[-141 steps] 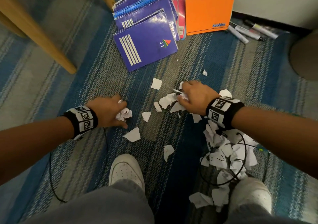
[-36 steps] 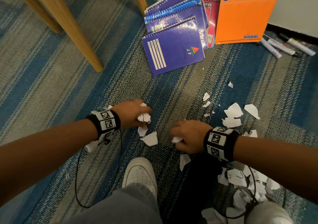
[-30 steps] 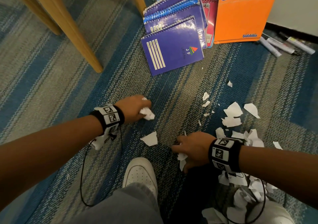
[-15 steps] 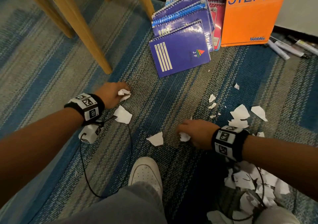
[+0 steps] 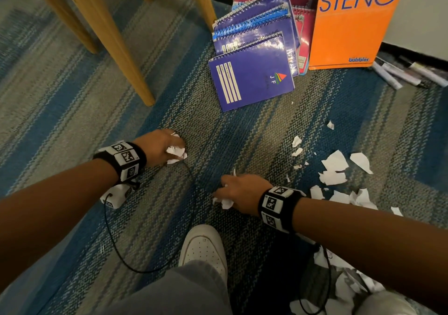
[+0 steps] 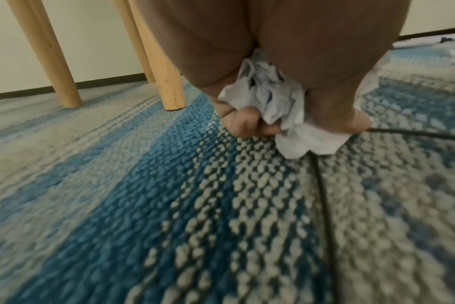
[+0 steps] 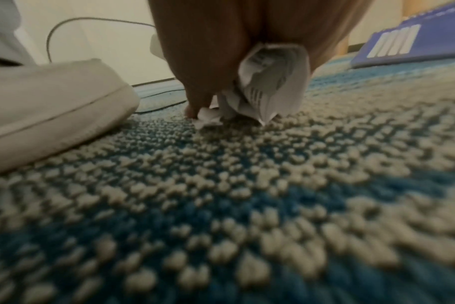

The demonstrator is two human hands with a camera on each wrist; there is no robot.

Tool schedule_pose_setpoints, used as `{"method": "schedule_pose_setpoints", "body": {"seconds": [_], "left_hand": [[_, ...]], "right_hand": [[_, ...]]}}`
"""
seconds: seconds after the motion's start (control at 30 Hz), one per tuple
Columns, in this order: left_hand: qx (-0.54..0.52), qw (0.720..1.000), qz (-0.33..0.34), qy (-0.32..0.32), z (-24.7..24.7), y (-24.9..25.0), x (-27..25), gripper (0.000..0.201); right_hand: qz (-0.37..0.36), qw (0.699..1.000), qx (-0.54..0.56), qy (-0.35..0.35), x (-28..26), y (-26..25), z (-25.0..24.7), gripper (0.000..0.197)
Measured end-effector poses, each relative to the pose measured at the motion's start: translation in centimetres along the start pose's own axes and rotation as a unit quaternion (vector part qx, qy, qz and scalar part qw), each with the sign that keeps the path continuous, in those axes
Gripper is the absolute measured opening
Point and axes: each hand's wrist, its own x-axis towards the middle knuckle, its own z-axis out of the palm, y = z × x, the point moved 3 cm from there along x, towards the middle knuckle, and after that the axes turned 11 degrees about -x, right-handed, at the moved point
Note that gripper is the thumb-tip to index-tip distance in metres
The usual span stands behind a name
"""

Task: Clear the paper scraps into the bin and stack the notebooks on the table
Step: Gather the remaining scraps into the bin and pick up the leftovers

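Observation:
My left hand is low on the carpet, gripping a crumpled wad of white paper scraps; the left wrist view shows the wad bulging from the curled fingers. My right hand is near my shoe and holds another bunch of scraps, seen folded in the palm in the right wrist view. Loose scraps lie to the right on the carpet, with more by my right leg. Several purple spiral notebooks lean at the back beside an orange STENO pad.
Wooden table legs stand at the back left. Markers lie along the wall at the far right. My white shoe is between my arms, and a black cable loops over the striped carpet. No bin is in view.
Both hands swept up the scraps that lay in front of my shoe. The left hand moved right to the piece by its wrist; the right took the one by the shoe.

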Motion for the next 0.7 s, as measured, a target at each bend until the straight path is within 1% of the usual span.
{"method": "schedule_pose_setpoints", "body": {"seconds": [0.03, 0.1, 0.2, 0.27, 0.33, 0.37, 0.43, 0.5, 0.53, 0.57, 0.6, 0.63, 0.7], "left_hand": [[-0.005, 1.0, 0.008, 0.0, -0.2, 0.1, 0.2, 0.026], [-0.02, 0.999, 0.018, 0.02, -0.8, 0.2, 0.5, 0.026], [-0.022, 0.997, 0.039, 0.058, -1.2, 1.9, 1.6, 0.03], [0.009, 0.996, 0.049, 0.07, -1.0, 4.5, 3.0, 0.034], [0.03, 0.995, 0.057, 0.077, -0.2, 7.6, 4.7, 0.042], [0.036, 0.994, 0.071, 0.073, 0.3, 9.5, 5.7, 0.042], [0.038, 0.993, 0.107, 0.044, 1.5, 13.5, 7.7, 0.033], [0.047, 0.992, 0.112, 0.011, 2.7, 17.1, 9.8, 0.03], [0.066, 0.992, 0.107, 0.003, 3.2, 18.6, 10.8, 0.033], [0.09, 0.99, 0.104, 0.007, 3.7, 19.9, 11.9, 0.042], [0.104, 0.989, 0.107, 0.018, 4.1, 21.0, 12.7, 0.055], [0.113, 0.987, 0.11, 0.034, 4.3, 22.0, 13.4, 0.066], [0.124, 0.985, 0.113, 0.05, 5.1, 23.4, 14.7, 0.078]], "right_hand": [[0.005, 1.0, 0.014, 0.005, -0.1, 0.2, 0.1, 0.034], [0.012, 0.998, 0.059, 0.008, -0.6, 0.9, 0.1, 0.036], [0.069, 0.987, 0.147, 0.021, -2.5, 3.0, -0.1, 0.039], [0.118, 0.981, 0.154, 0.029, -5.0, 5.1, -0.6, 0.04], [0.152, 0.979, 0.132, 0.042, -8.4, 7.5, -1.6, 0.042], [0.171, 0.977, 0.123, 0.045, -10.3, 8.8, -1.9, 0.045], [0.214, 0.97, 0.11, 0.039, -14.6, 11.4, -2.3, 0.048], [0.249, 0.964, 0.085, 0.029, -18.9, 13.3, -2.0, 0.041], [0.265, 0.961, 0.074, 0.03, -20.7, 14.0, -1.5, 0.035], [0.287, 0.955, 0.065, 0.039, -22.4, 14.6, -0.9, 0.031], [0.309, 0.948, 0.06, 0.054, -23.6, 15.0, -0.2, 0.031], [0.325, 0.941, 0.059, 0.069, -24.4, 15.4, 0.7, 0.038], [0.35, 0.93, 0.061, 0.093, -25.2, 16.1, 2.8, 0.057]]}}
